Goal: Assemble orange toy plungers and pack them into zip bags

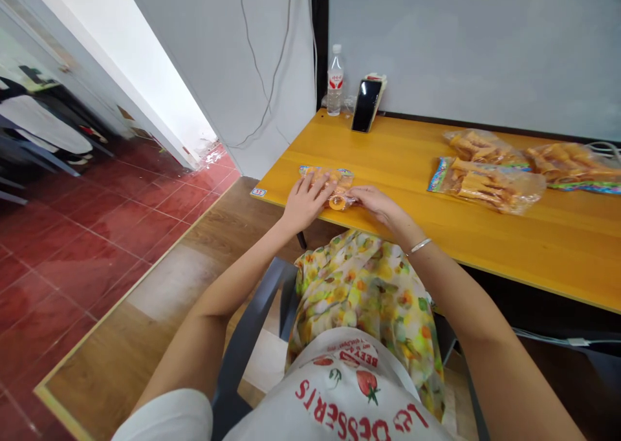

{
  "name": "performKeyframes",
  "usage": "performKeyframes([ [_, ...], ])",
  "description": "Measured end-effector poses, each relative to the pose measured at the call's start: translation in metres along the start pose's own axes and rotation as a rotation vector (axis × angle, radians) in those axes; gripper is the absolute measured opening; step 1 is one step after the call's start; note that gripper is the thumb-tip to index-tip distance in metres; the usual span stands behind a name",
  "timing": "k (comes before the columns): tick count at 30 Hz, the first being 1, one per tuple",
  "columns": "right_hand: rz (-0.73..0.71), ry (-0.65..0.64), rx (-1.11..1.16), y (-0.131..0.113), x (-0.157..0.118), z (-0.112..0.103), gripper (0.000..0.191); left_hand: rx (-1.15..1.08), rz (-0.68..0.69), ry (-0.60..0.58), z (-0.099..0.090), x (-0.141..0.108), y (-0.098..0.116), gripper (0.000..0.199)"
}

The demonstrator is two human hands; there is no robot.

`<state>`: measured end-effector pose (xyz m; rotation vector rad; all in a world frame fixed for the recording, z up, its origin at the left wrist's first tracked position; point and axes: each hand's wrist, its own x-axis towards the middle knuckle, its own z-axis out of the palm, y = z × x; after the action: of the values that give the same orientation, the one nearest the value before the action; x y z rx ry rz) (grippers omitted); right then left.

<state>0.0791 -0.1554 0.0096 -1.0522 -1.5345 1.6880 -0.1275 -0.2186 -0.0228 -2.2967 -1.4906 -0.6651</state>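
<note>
Seated at a yellow table (310,140), a person holds both hands over a small clear packet (330,183) of orange snacks near the table's front edge. The left hand's (305,202) fingers (315,189) lie spread across the packet; the right hand (376,207) meets its near end, fingers (356,195) lightly curled against it. Whether either hand is gripping cannot be told. To the right lie three larger clear bags (490,185), all packed with orange fried strips, their edges printed in bright colours. Against the wall stand a plastic water bottle (334,82), white-capped and red-labelled, and a phone (366,105) propped upright.
</note>
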Motion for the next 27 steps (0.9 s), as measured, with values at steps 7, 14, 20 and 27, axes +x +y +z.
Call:
performKeyframes([
  [7,0.030,-0.016,0.276,-0.001,-0.021,-0.005,0.031,-0.368,-0.259,0.330,-0.002,0.028,-0.032,0.032],
  [14,-0.022,0.157,0.148,0.026,-0.037,-0.054,0.035,-1.040,-1.010,0.235,0.010,0.074,-0.083,0.014],
  [20,-0.057,0.185,0.171,0.029,-0.041,-0.063,0.042,-1.117,-1.308,-0.035,0.020,0.096,-0.092,0.016],
  [27,-0.084,0.164,0.213,0.032,-0.040,-0.062,0.048,-0.876,-1.301,-0.090,0.027,0.107,-0.106,0.015],
])
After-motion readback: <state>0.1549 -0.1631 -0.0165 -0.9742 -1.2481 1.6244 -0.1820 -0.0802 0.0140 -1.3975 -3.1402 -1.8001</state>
